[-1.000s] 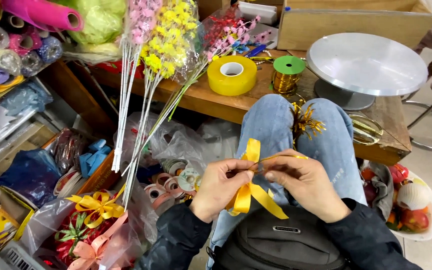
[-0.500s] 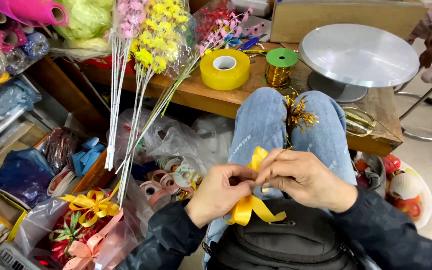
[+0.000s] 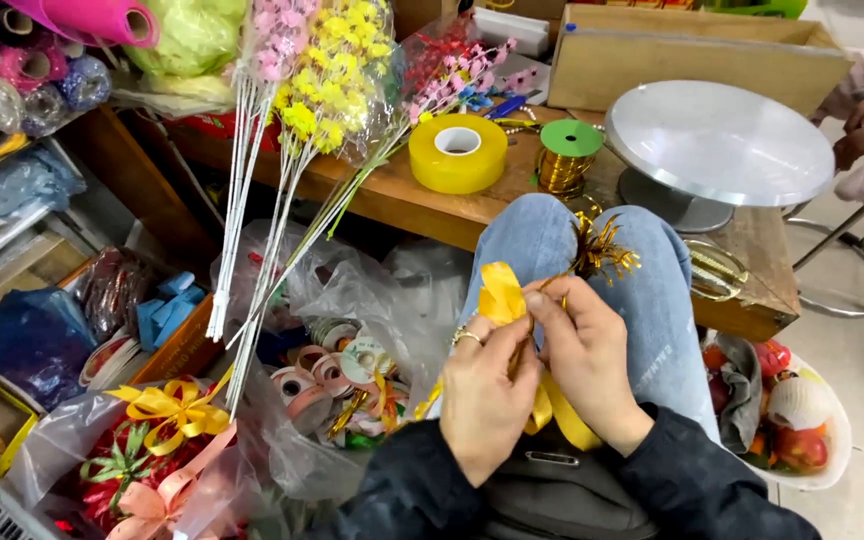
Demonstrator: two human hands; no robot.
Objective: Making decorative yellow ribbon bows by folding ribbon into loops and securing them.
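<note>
While both hands pinch it, the yellow ribbon (image 3: 503,292) sits in left (image 3: 482,395) and right (image 3: 584,352) grip.

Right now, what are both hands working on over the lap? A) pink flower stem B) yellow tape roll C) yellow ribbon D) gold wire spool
C: the left hand and right hand both pinch a folded yellow ribbon above the jeans, while the yellow tape roll and the green-topped gold spool sit untouched on the wooden table.
</note>
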